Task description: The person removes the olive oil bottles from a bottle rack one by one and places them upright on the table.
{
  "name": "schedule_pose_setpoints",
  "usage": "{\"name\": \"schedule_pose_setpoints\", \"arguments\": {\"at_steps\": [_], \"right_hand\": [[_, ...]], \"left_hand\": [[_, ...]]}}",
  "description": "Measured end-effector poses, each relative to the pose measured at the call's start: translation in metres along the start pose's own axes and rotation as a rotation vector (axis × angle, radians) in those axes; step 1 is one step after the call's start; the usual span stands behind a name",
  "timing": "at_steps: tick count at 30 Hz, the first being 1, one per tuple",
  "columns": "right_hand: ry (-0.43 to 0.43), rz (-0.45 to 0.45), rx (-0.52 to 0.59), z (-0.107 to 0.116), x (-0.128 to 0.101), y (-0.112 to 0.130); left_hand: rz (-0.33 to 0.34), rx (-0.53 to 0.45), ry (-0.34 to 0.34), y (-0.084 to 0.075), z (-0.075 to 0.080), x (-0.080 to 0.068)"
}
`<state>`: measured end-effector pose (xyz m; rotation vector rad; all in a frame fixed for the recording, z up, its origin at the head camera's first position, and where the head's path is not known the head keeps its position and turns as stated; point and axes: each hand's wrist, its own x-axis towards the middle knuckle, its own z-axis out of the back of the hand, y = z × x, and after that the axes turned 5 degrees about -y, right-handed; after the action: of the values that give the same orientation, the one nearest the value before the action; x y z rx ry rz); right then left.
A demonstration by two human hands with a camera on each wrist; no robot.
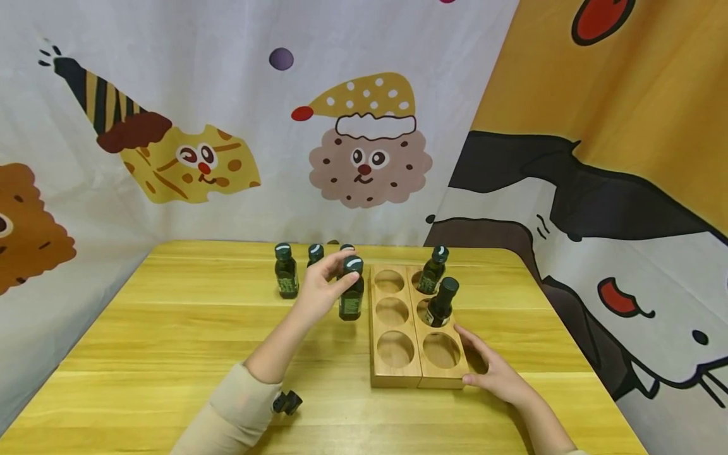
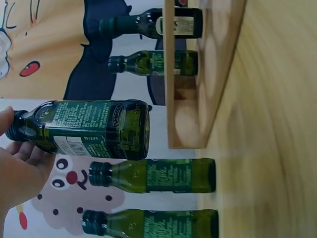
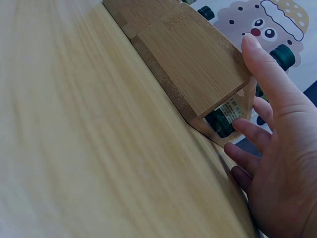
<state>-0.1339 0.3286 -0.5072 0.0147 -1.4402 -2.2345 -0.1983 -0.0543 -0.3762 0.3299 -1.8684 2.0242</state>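
Left hand (image 1: 318,292) is gripping a green bottle (image 1: 352,289) by its cap at 9 o'clock of the wooden rack (image 1: 398,373); right hand (image 1: 493,371), fingers straight, is bracing it. A cap-only pinch risks the bottle swinging into standing neighbours.

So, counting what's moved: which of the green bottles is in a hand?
The bottle beside the wooden rack, gripped by the left hand; the others stand untouched.

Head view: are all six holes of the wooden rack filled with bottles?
No: only two bottles stand in the wooden rack, both in its right column, and four holes are empty.
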Motion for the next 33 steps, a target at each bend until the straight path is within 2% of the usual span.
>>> {"name": "schedule_pose_setpoints", "arguments": {"at_steps": [10,33], "right_hand": [[0.003,-0.001,-0.014,0.001,-0.001,-0.002],[0.007,0.000,-0.011,0.001,-0.001,-0.003]], "left_hand": [[0.039,0.012,0.003,0.025,0.005,-0.002],[0.063,0.057,0.006,0.058,0.008,-0.007]]}}
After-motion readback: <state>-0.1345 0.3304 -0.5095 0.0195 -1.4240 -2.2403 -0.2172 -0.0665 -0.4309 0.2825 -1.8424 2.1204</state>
